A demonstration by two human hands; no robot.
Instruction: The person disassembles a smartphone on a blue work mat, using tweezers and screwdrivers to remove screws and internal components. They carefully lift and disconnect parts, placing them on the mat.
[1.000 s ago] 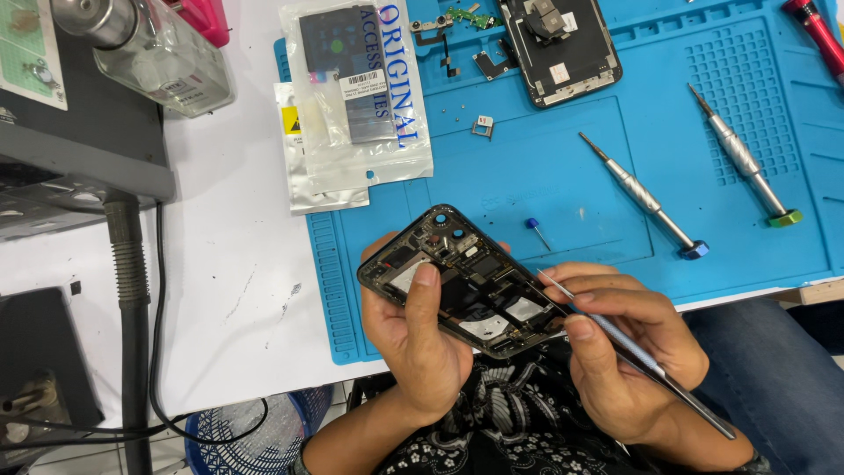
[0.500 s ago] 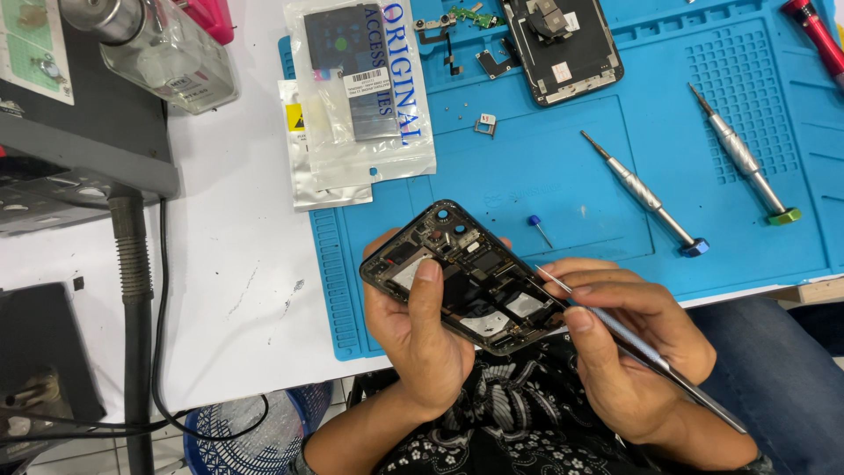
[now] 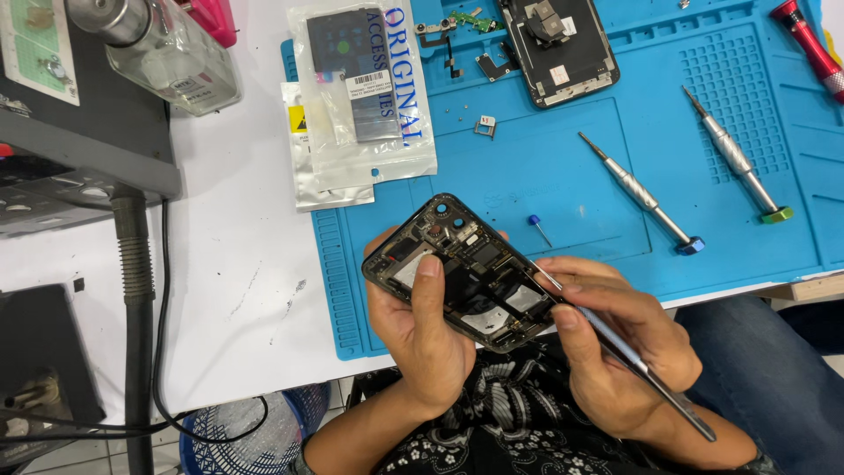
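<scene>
**Tool tip at the lower-right edge of an opened phone frame**

Held low in the middle of the frame, over the near edge of the blue work mat (image 3: 563, 176): an opened phone frame (image 3: 462, 273), inner parts facing up, long axis running from upper left to lower right. Cradled from below by the left hand (image 3: 426, 339), fingers wrapped under the body and thumb pressed flat across its middle — clenched on it, not loose. Lying to the right, the right hand (image 3: 620, 352), fingers pinched pen-style around a slim metal tool (image 3: 615, 347); shaft slanting from lower right up to upper left, nearly along the phone's own axis. Tip meeting the lower-right long edge of the frame, just beside the left thumb; exact contact point too small to tell. So: working spot to the upper left of the right fingertips, closer to the right hand than to the left palm.

Further up the mat, well apart: two screwdrivers (image 3: 642, 193), a second phone part (image 3: 558, 44) at top centre, plastic bags (image 3: 360, 97) at upper left.
</scene>
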